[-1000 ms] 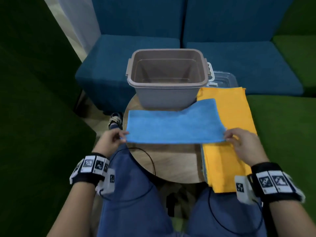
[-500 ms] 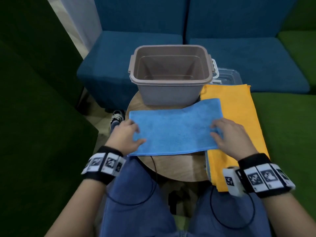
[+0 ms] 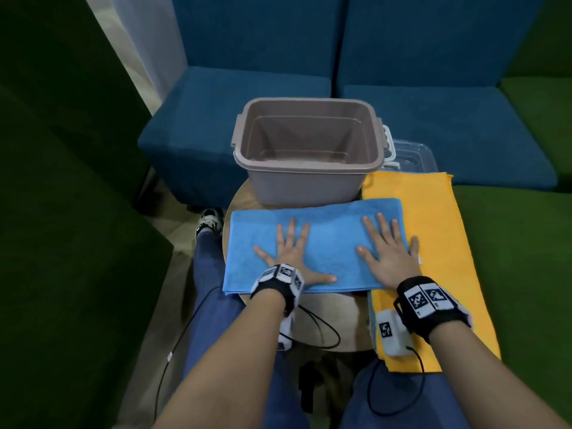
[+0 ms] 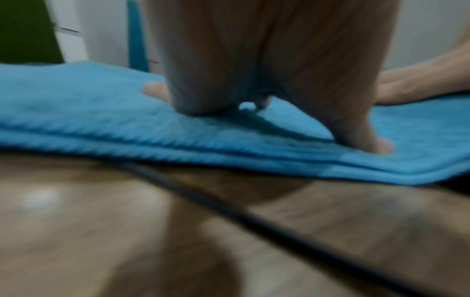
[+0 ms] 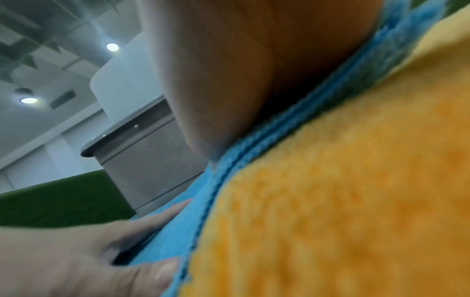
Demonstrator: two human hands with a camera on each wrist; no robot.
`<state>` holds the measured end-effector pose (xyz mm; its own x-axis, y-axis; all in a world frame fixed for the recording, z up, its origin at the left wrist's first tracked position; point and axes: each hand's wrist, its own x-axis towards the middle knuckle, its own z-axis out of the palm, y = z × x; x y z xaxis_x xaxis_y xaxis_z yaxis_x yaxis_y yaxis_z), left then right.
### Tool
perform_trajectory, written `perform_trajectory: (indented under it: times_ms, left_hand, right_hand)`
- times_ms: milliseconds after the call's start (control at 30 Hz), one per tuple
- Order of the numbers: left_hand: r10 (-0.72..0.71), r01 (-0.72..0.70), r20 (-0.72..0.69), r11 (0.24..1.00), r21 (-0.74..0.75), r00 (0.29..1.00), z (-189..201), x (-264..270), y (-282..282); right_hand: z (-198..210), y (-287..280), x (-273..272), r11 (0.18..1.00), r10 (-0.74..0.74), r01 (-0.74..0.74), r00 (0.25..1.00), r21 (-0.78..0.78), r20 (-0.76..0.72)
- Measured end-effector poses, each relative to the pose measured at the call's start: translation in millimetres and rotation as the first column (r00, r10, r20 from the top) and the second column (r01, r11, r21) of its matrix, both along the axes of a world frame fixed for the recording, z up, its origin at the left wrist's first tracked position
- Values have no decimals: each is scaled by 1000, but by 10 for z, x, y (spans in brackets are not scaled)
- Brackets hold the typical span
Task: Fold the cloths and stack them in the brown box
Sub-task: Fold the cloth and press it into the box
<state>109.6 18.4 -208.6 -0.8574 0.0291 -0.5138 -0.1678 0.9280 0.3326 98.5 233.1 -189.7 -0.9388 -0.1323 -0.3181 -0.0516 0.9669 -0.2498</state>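
A blue cloth [image 3: 328, 243], folded in half into a long strip, lies across the round wooden table [image 3: 337, 320] in front of the brown box [image 3: 305, 150]. My left hand [image 3: 291, 255] lies flat on its left half, fingers spread. My right hand [image 3: 387, 249] lies flat on its right end, thumb toward the middle. The left wrist view shows the stacked blue cloth [image 4: 178, 136] edges under my palm. The box looks empty. An orange cloth [image 3: 433, 243] lies spread to the right, partly under the blue one; the right wrist view shows the orange cloth [image 5: 343, 191] close up.
A clear plastic lid [image 3: 411, 156] sits behind the orange cloth beside the box. Blue sofa seats [image 3: 433, 119] stand behind the table, green cushions [image 3: 513, 258] at right and left. Black cables [image 3: 322, 329] hang from my wrists over my knees [image 3: 216, 305].
Both hands brought the blue cloth's near edge forward, laid it down folded, let go of the corners and slid inward to press flat on top.
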Motion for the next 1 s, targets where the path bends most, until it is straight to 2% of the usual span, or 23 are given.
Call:
perform_trajectory:
  times_ms: [133,300,333,400,500,567,633,667,700,767,800,867,933,1000]
  left_hand:
    - [185,-185,0,983,-19,983,39,56,-435]
    - [171,-170,17,985,-39,985,61,70,-540]
    - [166,-165,12,985,-41,986,55,80,-532]
    - [148,-147,9,988,-47,989,49,116,-540]
    - [96,-92,51,993,-80,994,94,150,-608]
    - [58,-43,101,989,-139,993,165,130,-612]
    - [39,-25,69,982,-188,997,261,81,-480]
    - [27,-27,-3,983,-181,1000,311,45,-348]
    - [5,-19,-97,989,-148,995,355,4,-178]
    - [-56,48,-250,998,-36,967,406,-84,224]
    - [-85,96,-263,995,29,961,399,-113,412]
    - [-130,153,-194,982,109,972,290,-120,666]
    - [-152,166,-135,982,95,979,87,-83,711]
    - [-169,174,-155,984,24,973,-78,-62,592]
  right_hand:
    - [-9,45,0,994,-110,109,994,-18,-16]
    - [139,80,29,936,-325,300,937,-185,-127]
    - [182,76,8,913,-350,300,925,-278,-152]
    - [256,74,-27,877,-321,210,925,-431,-202]
    - [420,107,16,875,-271,114,921,-471,-281]
    - [485,150,79,898,-255,150,943,-413,-212]
    - [480,165,144,942,-251,220,963,-251,-95]
    - [470,136,173,957,-260,241,960,-161,-105]
    - [456,82,191,966,-254,242,951,-87,-175]
    - [404,-53,169,986,-164,163,934,-31,-318]
    - [352,-107,144,995,-99,94,944,-32,-315]
    - [204,-148,105,1000,5,-5,984,-1,-175]
    - [28,-78,86,997,39,-36,998,68,-41]
    - [-41,-5,82,997,44,-43,999,59,-7]
